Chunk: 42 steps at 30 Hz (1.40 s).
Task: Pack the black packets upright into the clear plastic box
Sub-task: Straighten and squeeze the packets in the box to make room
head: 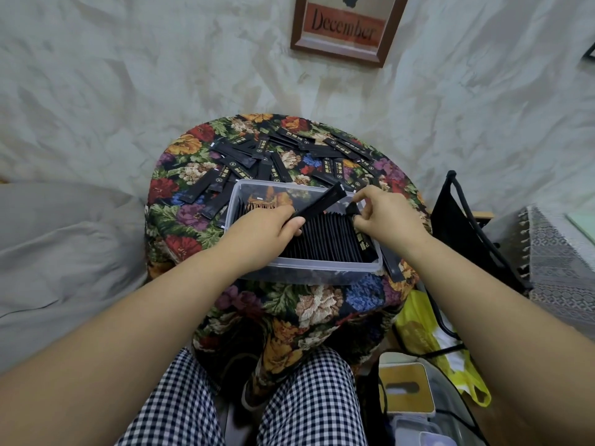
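Left hand [270, 220]: grips a black packet [322, 201], angled over the clear box [309, 268], likely for slotting in.
Right hand [383, 214]: pinches the end packet [352, 208] of the standing row [322, 243], seemingly keeping a gap.

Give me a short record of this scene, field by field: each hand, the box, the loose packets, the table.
left hand: grips a held packet, tilted over the box
right hand: pinches a second packet at the right end of the row
box: clear, on the table, open top
row: black packets standing upright in the box, packed close together
loose packets: scattered flat behind the box
table: round, covered in floral cloth
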### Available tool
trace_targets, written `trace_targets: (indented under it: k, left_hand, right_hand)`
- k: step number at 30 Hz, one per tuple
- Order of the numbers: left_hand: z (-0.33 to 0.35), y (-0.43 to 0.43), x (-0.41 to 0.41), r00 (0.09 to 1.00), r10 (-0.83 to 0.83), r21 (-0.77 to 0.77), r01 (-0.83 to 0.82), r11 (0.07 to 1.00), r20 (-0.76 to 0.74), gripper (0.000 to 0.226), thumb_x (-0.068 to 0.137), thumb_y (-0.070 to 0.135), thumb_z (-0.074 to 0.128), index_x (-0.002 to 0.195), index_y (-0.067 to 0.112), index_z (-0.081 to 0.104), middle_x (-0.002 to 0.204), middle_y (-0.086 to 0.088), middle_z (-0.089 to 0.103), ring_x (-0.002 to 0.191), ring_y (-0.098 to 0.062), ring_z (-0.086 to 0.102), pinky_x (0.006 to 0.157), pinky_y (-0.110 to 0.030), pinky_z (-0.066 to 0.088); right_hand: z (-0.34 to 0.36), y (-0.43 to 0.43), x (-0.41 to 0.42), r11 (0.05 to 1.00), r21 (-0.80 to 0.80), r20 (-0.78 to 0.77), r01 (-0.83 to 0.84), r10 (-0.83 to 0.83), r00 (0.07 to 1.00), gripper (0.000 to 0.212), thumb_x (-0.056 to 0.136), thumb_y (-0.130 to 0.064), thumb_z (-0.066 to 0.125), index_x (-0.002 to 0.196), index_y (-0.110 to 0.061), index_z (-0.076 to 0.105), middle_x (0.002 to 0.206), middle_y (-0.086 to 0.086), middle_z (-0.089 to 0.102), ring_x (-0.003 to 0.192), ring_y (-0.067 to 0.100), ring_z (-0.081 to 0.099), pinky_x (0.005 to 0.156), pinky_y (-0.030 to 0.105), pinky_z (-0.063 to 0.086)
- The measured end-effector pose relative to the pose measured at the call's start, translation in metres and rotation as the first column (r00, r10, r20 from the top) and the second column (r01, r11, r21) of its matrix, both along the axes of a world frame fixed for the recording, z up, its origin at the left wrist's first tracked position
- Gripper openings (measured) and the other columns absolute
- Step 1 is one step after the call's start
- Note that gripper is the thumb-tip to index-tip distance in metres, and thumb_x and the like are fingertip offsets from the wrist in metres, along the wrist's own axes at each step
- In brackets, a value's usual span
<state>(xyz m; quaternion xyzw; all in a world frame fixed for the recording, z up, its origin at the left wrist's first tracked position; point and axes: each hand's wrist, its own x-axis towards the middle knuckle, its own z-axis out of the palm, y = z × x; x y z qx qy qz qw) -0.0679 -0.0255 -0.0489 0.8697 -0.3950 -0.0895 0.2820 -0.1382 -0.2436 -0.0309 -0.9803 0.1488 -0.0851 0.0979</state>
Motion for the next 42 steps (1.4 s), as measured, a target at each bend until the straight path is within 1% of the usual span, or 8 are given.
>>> trace_targets:
  k: [3, 7, 14, 19, 22, 27, 38, 42]
  left_hand:
    - [0.003, 0.0, 0.0, 0.999, -0.001, -0.032, -0.001, 0.999, -0.044, 0.032, 0.102, 0.035, 0.031, 0.106, 0.012, 0.053, 0.11, 0.007, 0.068, 0.077, -0.013, 0.057, 0.065, -0.032, 0.041]
    - [0.005, 0.0, 0.0, 0.997, 0.001, -0.047, -0.005, 0.999, -0.082, 0.035, 0.102, 0.034, 0.031, 0.112, 0.01, 0.054, 0.109, 0.007, 0.069, 0.096, -0.016, 0.059, 0.078, -0.033, 0.044]
    - [0.002, -0.001, 0.002, 0.998, -0.002, -0.04, -0.001, 0.999, -0.057, 0.034, 0.102, 0.034, 0.031, 0.114, 0.011, 0.052, 0.109, 0.008, 0.069, 0.078, -0.008, 0.054, 0.064, -0.028, 0.038]
    - [-0.002, -0.002, 0.003, 0.999, 0.003, -0.029, -0.004, 1.0, -0.032, 0.035, 0.101, 0.035, 0.031, 0.114, 0.011, 0.053, 0.109, 0.009, 0.068, 0.065, 0.007, 0.045, 0.052, -0.012, 0.029]
    - [-0.002, -0.002, 0.003, 0.999, 0.005, -0.028, -0.006, 1.0, -0.032, 0.034, 0.101, 0.035, 0.031, 0.115, 0.012, 0.053, 0.11, 0.009, 0.068, 0.063, 0.007, 0.044, 0.05, -0.012, 0.03]
    - [-0.001, -0.002, 0.002, 0.999, 0.007, -0.014, -0.007, 1.0, -0.034, 0.035, 0.102, 0.035, 0.03, 0.119, 0.013, 0.051, 0.111, 0.01, 0.067, 0.061, 0.006, 0.043, 0.049, -0.014, 0.029]
    - [-0.001, -0.002, 0.002, 0.999, 0.005, -0.019, -0.006, 1.0, -0.043, 0.035, 0.102, 0.035, 0.031, 0.114, 0.014, 0.054, 0.111, 0.009, 0.068, 0.063, 0.004, 0.045, 0.05, -0.014, 0.028]
    - [0.003, -0.002, 0.002, 0.997, 0.007, -0.065, -0.012, 0.998, -0.08, 0.035, 0.102, 0.034, 0.031, 0.118, 0.013, 0.054, 0.11, 0.008, 0.068, 0.084, -0.009, 0.056, 0.06, -0.025, 0.034]
  right_hand:
    - [0.006, -0.001, 0.0, 0.961, 0.273, 0.131, 0.039, -0.077, 0.988, 0.022, 0.087, -0.016, 0.066, 0.108, -0.02, 0.061, 0.077, -0.002, 0.066, 0.07, 0.009, 0.058, 0.061, 0.013, 0.04]
    - [0.009, 0.008, -0.001, 0.819, 0.574, 0.128, -0.012, -0.076, 0.989, 0.022, 0.091, -0.01, 0.063, 0.111, -0.018, 0.06, 0.069, 0.006, 0.062, 0.047, 0.01, 0.06, 0.048, 0.022, 0.05]
    - [0.012, 0.008, -0.003, 0.955, 0.296, 0.223, 0.0, -0.069, 0.972, 0.019, 0.093, -0.01, 0.056, 0.109, -0.015, 0.066, 0.069, -0.004, 0.063, 0.05, 0.008, 0.063, 0.048, 0.01, 0.048]
    - [0.015, 0.008, -0.005, 0.991, 0.13, 0.126, -0.032, 0.015, 0.992, 0.04, 0.084, -0.02, 0.07, 0.122, -0.016, 0.062, 0.095, -0.006, 0.054, 0.079, 0.01, 0.056, 0.073, 0.018, 0.04]
    - [0.011, 0.011, -0.005, 0.994, 0.102, 0.065, -0.035, 0.029, 0.997, 0.049, 0.082, -0.022, 0.073, 0.128, -0.017, 0.057, 0.117, 0.003, 0.053, 0.089, 0.014, 0.055, 0.065, 0.009, 0.033]
    - [0.004, 0.018, -0.004, 0.987, 0.15, 0.022, -0.059, 0.056, 0.998, 0.049, 0.085, -0.017, 0.07, 0.131, -0.016, 0.053, 0.125, 0.008, 0.051, 0.059, 0.013, 0.062, 0.051, 0.008, 0.045]
    - [0.008, 0.024, -0.002, 0.927, 0.369, -0.164, 0.063, -0.001, 0.986, 0.056, 0.085, -0.005, 0.067, 0.137, -0.013, 0.048, 0.09, -0.002, 0.052, 0.05, 0.011, 0.062, 0.045, 0.014, 0.049]
    - [0.008, 0.025, -0.003, 0.887, 0.458, -0.158, 0.062, 0.012, 0.987, 0.058, 0.084, -0.005, 0.07, 0.137, -0.014, 0.048, 0.09, -0.003, 0.052, 0.043, 0.006, 0.061, 0.048, 0.014, 0.051]
